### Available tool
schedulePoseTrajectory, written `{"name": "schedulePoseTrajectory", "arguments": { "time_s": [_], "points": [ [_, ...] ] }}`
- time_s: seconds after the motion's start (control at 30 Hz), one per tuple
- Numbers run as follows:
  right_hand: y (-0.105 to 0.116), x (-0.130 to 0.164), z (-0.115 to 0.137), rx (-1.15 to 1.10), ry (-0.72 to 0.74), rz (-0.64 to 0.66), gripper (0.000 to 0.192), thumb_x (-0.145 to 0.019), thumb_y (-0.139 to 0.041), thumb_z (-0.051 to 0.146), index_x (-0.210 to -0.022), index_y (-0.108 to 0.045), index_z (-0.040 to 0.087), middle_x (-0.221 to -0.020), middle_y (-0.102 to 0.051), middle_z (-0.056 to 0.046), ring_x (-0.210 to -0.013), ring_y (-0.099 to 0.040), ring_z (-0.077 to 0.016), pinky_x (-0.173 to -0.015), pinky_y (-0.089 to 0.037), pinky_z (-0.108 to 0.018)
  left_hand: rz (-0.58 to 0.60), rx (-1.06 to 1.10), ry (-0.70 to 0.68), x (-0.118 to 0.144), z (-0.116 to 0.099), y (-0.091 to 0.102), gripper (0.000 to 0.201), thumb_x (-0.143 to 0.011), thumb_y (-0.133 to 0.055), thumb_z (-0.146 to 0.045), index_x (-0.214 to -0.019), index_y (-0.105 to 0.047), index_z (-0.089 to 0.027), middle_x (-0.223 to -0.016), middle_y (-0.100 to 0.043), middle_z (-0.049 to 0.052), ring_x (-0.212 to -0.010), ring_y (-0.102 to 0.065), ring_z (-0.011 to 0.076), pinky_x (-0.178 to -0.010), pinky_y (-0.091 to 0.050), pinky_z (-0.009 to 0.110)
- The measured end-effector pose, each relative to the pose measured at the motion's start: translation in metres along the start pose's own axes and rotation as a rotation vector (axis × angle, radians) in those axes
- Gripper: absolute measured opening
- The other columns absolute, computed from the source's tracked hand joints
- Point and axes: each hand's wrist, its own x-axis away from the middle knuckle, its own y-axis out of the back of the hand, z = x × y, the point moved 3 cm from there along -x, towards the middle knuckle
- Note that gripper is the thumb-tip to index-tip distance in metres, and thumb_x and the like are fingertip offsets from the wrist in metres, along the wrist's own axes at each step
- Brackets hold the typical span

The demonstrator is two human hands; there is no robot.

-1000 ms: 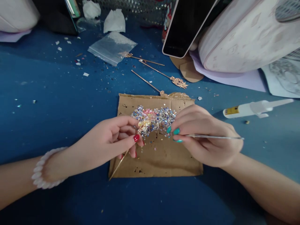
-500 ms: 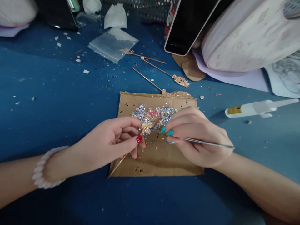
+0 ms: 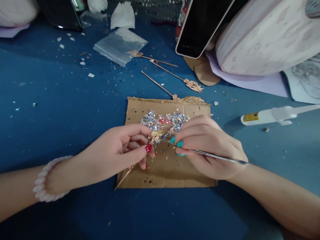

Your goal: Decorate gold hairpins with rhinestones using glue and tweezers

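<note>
A gold pin [image 3: 130,171] is pinched in the left hand [image 3: 120,151], its decorated head held over the gem heap [image 3: 163,122] on the cardboard [image 3: 170,173], so spills are caught. A thin metal pick [image 3: 215,156] is gripped pen-style by the right hand [image 3: 210,146], tip brought to the pin head, probably carrying a gem. Spare pins [image 3: 175,77] are left farther off; glue [image 3: 272,115] is parked right.

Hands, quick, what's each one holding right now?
Left hand: closed on a gold hair stick, its head over the cardboard.
Right hand: closed on a thin metal tool.
</note>
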Motion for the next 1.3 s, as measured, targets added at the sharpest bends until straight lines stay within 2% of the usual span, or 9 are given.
{"name": "schedulePoseTrajectory", "arguments": {
  "time_s": [0.4, 0.77, 1.3],
  "points": [
    [0.0002, -0.0008, -0.0001, 0.025, 0.022, -0.003, 0.005, -0.09, -0.068, 0.015, -0.086, -0.066, 0.017, -0.08, -0.075, -0.006, -0.077, -0.072, -0.0174, -0.072, -0.061, -0.035, 0.011, 0.016, 0.009, -0.0011, -0.0022, -0.0007, 0.022, -0.081, -0.062, -0.026, -0.103, -0.062, -0.023, -0.084, -0.073, 0.0, -0.061, -0.069, 0.0132, -0.045, -0.048, 0.016],
    [0.0004, 0.0007, -0.0008, 0.007, 0.033, -0.006, 0.007, -0.085, -0.072, 0.011, -0.086, -0.066, 0.016, -0.081, -0.075, -0.006, -0.077, -0.072, -0.0182, -0.072, -0.061, -0.035, -0.004, -0.006, 0.002, -0.0003, -0.0011, -0.0001, 0.024, -0.08, -0.061, -0.027, -0.104, -0.062, -0.023, -0.082, -0.073, 0.001, -0.06, -0.069, 0.0139, -0.045, -0.048, 0.017],
    [0.0039, -0.0004, 0.0003, 0.045, 0.047, -0.022, 0.008, -0.088, -0.069, 0.014, -0.085, -0.065, 0.019, -0.079, -0.076, -0.004, -0.074, -0.073, -0.0168, -0.069, -0.061, -0.034, -0.019, 0.004, 0.036, 0.001, -0.0055, -0.0012, 0.031, -0.079, -0.063, -0.027, -0.11, -0.062, -0.022, -0.084, -0.073, 0.002, -0.064, -0.07, 0.0151, -0.047, -0.05, 0.018]
  ]
}}
